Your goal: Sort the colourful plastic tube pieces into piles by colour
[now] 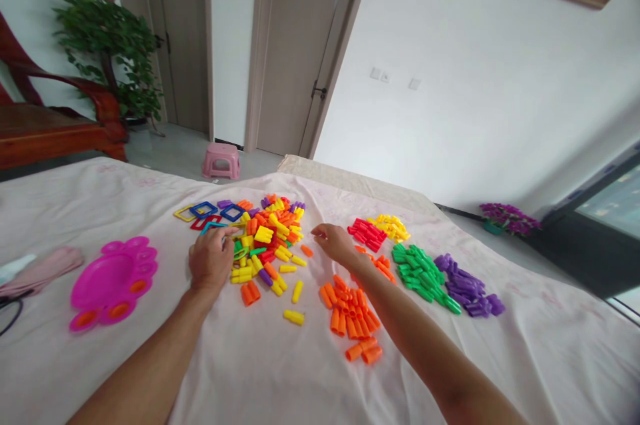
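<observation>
A heap of mixed plastic connector pieces (280,228) in yellow, orange, red and purple lies mid-bed. My left hand (213,258) rests at the heap's left edge, index finger stretched over the pieces; its other fingers are partly hidden. Right of the heap, my right hand (334,243) hovers with loosely bent fingers and nothing visible in them. A single orange piece (307,250) lies just below its fingertips. Single-colour groups sit farther right: orange pieces (353,315), red pieces (367,234), yellow pieces (393,227), green pieces (420,275) and purple pieces (465,286).
A pink paw-shaped tray (107,278) lies at left, near a pink cloth (47,270). Square plastic frames (204,210) lie behind my left hand. A pale sheet (250,378) covers the surface. Beyond stand a pink stool (221,161) and a wooden chair (65,125).
</observation>
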`<action>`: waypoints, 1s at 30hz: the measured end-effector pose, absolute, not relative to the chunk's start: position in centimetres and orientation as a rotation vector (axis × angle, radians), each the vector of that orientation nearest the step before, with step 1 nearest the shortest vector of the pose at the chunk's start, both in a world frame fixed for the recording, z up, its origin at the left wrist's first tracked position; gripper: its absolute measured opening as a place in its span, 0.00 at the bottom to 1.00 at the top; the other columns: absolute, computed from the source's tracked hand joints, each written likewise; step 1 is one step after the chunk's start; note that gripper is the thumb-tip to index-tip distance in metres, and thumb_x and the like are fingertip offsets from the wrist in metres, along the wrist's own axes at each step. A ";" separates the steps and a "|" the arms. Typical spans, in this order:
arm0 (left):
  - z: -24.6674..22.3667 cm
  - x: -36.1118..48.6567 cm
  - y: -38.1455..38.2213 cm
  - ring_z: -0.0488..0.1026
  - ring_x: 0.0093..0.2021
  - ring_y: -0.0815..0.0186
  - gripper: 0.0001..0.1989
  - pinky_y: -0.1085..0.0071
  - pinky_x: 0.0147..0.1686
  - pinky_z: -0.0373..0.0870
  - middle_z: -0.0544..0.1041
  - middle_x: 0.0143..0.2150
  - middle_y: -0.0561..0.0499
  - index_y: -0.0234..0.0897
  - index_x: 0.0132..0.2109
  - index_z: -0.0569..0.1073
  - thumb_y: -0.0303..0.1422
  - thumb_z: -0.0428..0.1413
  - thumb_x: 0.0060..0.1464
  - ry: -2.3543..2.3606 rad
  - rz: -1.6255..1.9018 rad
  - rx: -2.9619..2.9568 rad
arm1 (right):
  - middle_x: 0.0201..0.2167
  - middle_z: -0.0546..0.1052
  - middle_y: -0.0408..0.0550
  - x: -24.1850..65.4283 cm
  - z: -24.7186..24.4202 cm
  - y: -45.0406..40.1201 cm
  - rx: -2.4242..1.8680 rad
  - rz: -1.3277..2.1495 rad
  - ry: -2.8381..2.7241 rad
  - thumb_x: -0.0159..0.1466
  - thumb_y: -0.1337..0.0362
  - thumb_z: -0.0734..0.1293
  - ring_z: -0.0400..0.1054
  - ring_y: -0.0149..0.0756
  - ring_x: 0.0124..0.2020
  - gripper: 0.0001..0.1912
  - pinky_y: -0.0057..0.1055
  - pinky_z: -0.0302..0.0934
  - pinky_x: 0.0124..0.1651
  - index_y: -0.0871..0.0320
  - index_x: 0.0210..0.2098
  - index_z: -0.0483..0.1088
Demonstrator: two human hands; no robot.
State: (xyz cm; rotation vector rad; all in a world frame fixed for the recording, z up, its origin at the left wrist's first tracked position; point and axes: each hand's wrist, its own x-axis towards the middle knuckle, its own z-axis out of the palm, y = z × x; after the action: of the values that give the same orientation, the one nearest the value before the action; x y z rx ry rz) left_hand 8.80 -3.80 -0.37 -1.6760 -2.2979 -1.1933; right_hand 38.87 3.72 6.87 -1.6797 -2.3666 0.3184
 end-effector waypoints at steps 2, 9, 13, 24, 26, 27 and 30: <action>-0.4 8.8 -3.9 0.73 0.51 0.53 0.17 0.58 0.50 0.65 0.81 0.51 0.47 0.42 0.50 0.79 0.32 0.47 0.63 -2.300 -1.186 -1.685 | 0.54 0.80 0.48 36.1 6.3 3.8 -1.620 0.356 -2.397 0.67 0.64 0.66 0.74 0.38 0.53 0.17 0.29 0.63 0.53 0.54 0.54 0.77; -0.5 8.7 -3.8 0.73 0.51 0.54 0.17 0.59 0.50 0.65 0.81 0.51 0.47 0.43 0.50 0.79 0.31 0.48 0.62 -2.298 -1.167 -1.706 | 0.54 0.78 0.52 31.9 5.7 4.7 -1.641 0.290 -2.522 0.65 0.63 0.68 0.71 0.43 0.56 0.22 0.32 0.62 0.53 0.55 0.58 0.73; -0.5 8.6 -3.7 0.73 0.52 0.53 0.17 0.58 0.50 0.65 0.81 0.51 0.47 0.43 0.50 0.79 0.31 0.48 0.62 -2.315 -1.177 -1.699 | 0.53 0.78 0.55 32.9 5.8 4.1 -1.620 0.288 -2.486 0.61 0.68 0.68 0.72 0.42 0.52 0.27 0.32 0.62 0.51 0.58 0.60 0.72; -0.5 8.5 -3.6 0.73 0.52 0.52 0.17 0.58 0.48 0.65 0.81 0.52 0.48 0.44 0.50 0.80 0.33 0.47 0.63 -2.345 -1.169 -1.702 | 0.34 0.83 0.48 47.6 7.2 4.1 -1.575 0.661 -1.912 0.60 0.62 0.69 0.76 0.39 0.37 0.13 0.31 0.65 0.40 0.59 0.41 0.81; -0.4 8.5 -3.6 0.73 0.52 0.52 0.18 0.58 0.48 0.65 0.81 0.52 0.48 0.44 0.50 0.80 0.34 0.47 0.63 -2.357 -1.166 -1.705 | 0.35 0.84 0.47 50.7 7.3 4.3 -1.706 0.460 -1.915 0.59 0.62 0.69 0.76 0.40 0.38 0.12 0.31 0.63 0.41 0.57 0.40 0.82; -0.4 8.5 -3.6 0.73 0.52 0.52 0.18 0.58 0.48 0.65 0.81 0.52 0.48 0.44 0.50 0.80 0.34 0.47 0.63 -2.361 -1.168 -1.706 | 0.36 0.84 0.47 52.0 7.2 4.3 -1.768 0.378 -1.916 0.59 0.62 0.69 0.76 0.40 0.39 0.13 0.30 0.63 0.41 0.56 0.41 0.82; -0.4 8.4 -3.6 0.74 0.52 0.53 0.18 0.58 0.48 0.66 0.81 0.52 0.48 0.43 0.50 0.80 0.34 0.46 0.63 -2.365 -1.166 -1.708 | 0.37 0.84 0.47 54.2 6.6 4.1 -1.911 0.238 -1.919 0.60 0.62 0.68 0.75 0.39 0.39 0.14 0.29 0.59 0.38 0.55 0.43 0.83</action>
State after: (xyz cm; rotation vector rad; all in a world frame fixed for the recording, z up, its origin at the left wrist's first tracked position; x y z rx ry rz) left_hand 8.40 -3.59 -0.42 -1.7083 -2.3651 -1.1656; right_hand 54.19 4.14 6.55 -1.9109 -1.9194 0.2381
